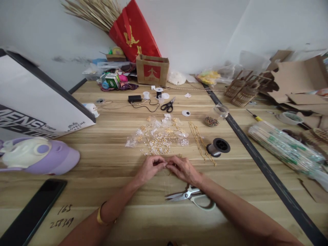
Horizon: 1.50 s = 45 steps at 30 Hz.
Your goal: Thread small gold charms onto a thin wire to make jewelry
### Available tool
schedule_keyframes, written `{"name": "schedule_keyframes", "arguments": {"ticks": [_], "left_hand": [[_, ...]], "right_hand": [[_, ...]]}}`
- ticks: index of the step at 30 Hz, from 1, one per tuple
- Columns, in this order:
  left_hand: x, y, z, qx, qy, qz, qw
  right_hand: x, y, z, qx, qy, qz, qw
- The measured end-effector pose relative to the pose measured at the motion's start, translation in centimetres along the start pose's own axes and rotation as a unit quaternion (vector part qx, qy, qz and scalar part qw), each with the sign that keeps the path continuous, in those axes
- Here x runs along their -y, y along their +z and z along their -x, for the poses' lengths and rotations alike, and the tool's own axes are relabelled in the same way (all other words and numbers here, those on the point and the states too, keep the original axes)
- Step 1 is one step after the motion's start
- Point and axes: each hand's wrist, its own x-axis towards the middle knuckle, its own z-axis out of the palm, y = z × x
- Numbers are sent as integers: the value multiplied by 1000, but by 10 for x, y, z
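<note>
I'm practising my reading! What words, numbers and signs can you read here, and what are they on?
"165": handwritten on the table
"258369": table, under that
"MENS": white box, cut by picture edge
"AOYECHE": white box, start unclear
White plane-like sign: paper bag
Too blurred or small: white box's other print, red bag, green box

Bold “MENS” (22, 120), smaller “AOYECHE” (76, 126) on white box (36, 89), “165” (65, 209) above “258369” (62, 223) — handwritten — on wooden tabletop (94, 184)

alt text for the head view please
A person's left hand and right hand meet fingertip to fingertip over a wooden table, whatever they pinch too small to make out. Small gold and pale pieces lie scattered just beyond; white-handled scissors lie nearer the viewer.
</note>
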Motion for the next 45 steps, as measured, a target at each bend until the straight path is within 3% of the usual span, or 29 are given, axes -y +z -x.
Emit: {"name": "schedule_keyframes", "arguments": {"ticks": [27, 36, 40, 45], "left_hand": [[5, 2, -1, -3, 28, -44, 999], [6, 2, 1, -1, 0, -10, 1000], [-3, 3, 4, -20, 23, -72, 997], [-6, 3, 6, -32, 42, -95, 994]], "right_hand": [[2, -1, -1, 8, -42, 74, 996], [7, -5, -1, 7, -41, 115, 992], [14, -31, -9, 11, -37, 195, 980], [9, -107, -13, -9, 58, 322, 945]]}}
